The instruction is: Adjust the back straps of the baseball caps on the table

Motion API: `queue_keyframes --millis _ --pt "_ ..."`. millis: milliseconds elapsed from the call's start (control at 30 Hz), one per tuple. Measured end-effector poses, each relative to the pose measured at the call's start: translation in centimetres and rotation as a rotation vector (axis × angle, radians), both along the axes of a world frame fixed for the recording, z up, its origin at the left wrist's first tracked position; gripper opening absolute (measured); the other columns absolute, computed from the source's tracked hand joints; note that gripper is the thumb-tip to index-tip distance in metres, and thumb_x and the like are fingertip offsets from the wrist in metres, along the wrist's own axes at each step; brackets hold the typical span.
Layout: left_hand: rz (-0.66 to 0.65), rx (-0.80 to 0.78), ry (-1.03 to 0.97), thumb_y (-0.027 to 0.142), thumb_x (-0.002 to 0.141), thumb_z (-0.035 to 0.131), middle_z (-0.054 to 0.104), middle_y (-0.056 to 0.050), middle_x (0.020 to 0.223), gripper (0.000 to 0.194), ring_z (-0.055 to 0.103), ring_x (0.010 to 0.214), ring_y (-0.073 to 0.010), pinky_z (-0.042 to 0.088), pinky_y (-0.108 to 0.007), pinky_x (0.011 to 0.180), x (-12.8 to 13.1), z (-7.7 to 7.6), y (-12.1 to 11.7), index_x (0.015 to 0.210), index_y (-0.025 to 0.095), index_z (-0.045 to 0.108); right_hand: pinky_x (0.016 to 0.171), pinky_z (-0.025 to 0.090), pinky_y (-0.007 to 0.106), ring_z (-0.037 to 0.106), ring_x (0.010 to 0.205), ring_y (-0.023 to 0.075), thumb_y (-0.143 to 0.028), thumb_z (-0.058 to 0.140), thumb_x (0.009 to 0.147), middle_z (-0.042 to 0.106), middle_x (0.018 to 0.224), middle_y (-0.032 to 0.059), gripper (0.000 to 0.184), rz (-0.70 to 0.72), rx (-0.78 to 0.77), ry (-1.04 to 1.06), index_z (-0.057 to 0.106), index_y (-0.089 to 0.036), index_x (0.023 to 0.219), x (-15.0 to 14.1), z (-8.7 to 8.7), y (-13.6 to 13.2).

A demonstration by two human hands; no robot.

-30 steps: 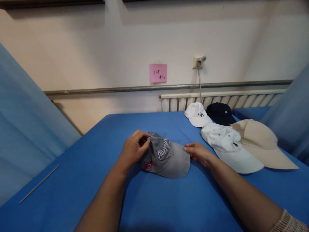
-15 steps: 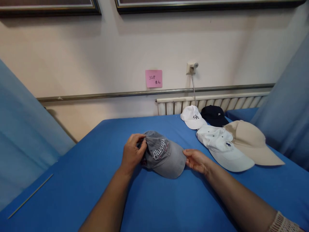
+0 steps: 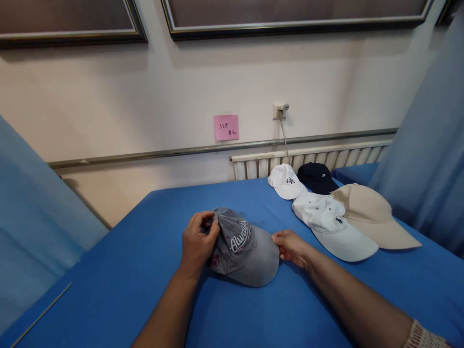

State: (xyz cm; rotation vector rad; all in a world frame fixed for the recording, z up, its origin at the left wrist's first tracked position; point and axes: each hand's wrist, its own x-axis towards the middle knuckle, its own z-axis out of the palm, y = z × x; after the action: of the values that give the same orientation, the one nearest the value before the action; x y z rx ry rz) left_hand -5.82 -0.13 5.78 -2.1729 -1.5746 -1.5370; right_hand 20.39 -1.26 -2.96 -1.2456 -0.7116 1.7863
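Pinching the gray cap (image 3: 253,266) from both sides, two hands held it between them at the middle of the blue surface (image 3: 145,290); whether its underside touched the cloth could not be told. The left hand (image 3: 195,241) had thumb and fingers closed on the upper back of the crown, while the right hand (image 3: 292,247) gripped the brim's right edge. The brim pointed right and slightly toward the viewer, the long axis running from crown to brim along that slant. Faded cloth, darker on the crown and paler on the brim, carried white "Always" lettering and a dark red side patch. Beyond the right hand lay a pale cap (image 3: 322,217) beside a beige cap (image 3: 369,205); farther back sat a white cap (image 3: 282,181) and a navy cap (image 3: 315,178).
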Motion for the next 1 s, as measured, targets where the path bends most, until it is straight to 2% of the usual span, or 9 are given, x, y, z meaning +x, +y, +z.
queue_keyframes --millis 200,433,567,667,867,1000 --pt "-0.014 -0.051 -0.041 0.035 0.08 0.064 0.064 0.001 0.074 0.022 0.061 0.067 -0.0131 0.051 -0.026 0.069 0.0 0.2 -0.4 0.096 0.019 0.066 0.037 0.038 0.014 0.053 0.042 0.0077 -0.012 0.059 0.087 0.056 0.053 -0.0026 0.014 -0.029 -0.028 0.087 0.058 -0.014 0.074 0.1 -0.1 0.3" --pt "0.023 -0.091 -0.112 0.035 0.08 0.064 0.066 -0.001 0.08 0.023 0.062 0.071 -0.0148 0.053 -0.029 0.074 -0.4 0.3 0.1 0.096 0.019 0.066 0.037 0.041 0.013 0.048 0.038 0.0055 -0.009 0.061 0.084 0.054 0.053 -0.0031 0.012 -0.12 -0.059 0.207 0.059 -0.013 0.072 -0.3 -0.7 0.6" --pt "0.006 -0.036 -0.07 0.037 0.082 0.062 0.069 -0.006 0.099 0.03 0.065 0.09 -0.0191 0.052 -0.036 0.088 -0.4 0.3 0.1 0.106 0.019 0.065 0.039 0.043 0.013 0.05 0.042 0.0059 -0.011 0.061 0.084 0.055 0.056 -0.0035 0.012 -0.268 0.006 0.281 0.058 -0.015 0.073 0.3 -0.8 1.1" --pt "-0.003 -0.045 -0.036 0.037 0.084 0.059 0.069 -0.008 0.104 0.032 0.065 0.095 -0.0211 0.052 -0.039 0.091 -0.5 -0.3 0.4 0.11 0.019 0.063 0.039 0.043 0.012 0.051 0.044 0.0058 -0.011 0.061 0.083 0.057 0.059 -0.0041 0.012 -0.42 0.068 0.323 0.057 -0.016 0.073 1.8 -0.7 2.2" --pt "-0.118 -0.206 0.094 0.032 0.085 0.055 0.071 -0.008 0.1 0.026 0.067 0.091 -0.0217 0.054 -0.04 0.087 -0.3 -2.6 1.7 0.106 0.021 0.065 0.043 0.048 0.013 0.049 0.043 0.0054 -0.009 0.059 0.08 0.057 0.057 -0.0078 0.014 -0.747 0.134 0.322 0.053 -0.02 0.074 4.6 -1.0 4.3" --pt "-0.197 -0.356 0.177 0.03 0.085 0.053 0.071 -0.008 0.101 0.026 0.067 0.093 -0.022 0.053 -0.041 0.088 0.5 -3.9 1.8 0.105 0.02 0.066 0.045 0.051 0.015 0.051 0.043 0.0059 -0.005 0.054 0.08 0.06 0.058 -0.007 0.015 -0.842 0.116 0.297 0.055 -0.02 0.077 4.4 -1.6 4.3"
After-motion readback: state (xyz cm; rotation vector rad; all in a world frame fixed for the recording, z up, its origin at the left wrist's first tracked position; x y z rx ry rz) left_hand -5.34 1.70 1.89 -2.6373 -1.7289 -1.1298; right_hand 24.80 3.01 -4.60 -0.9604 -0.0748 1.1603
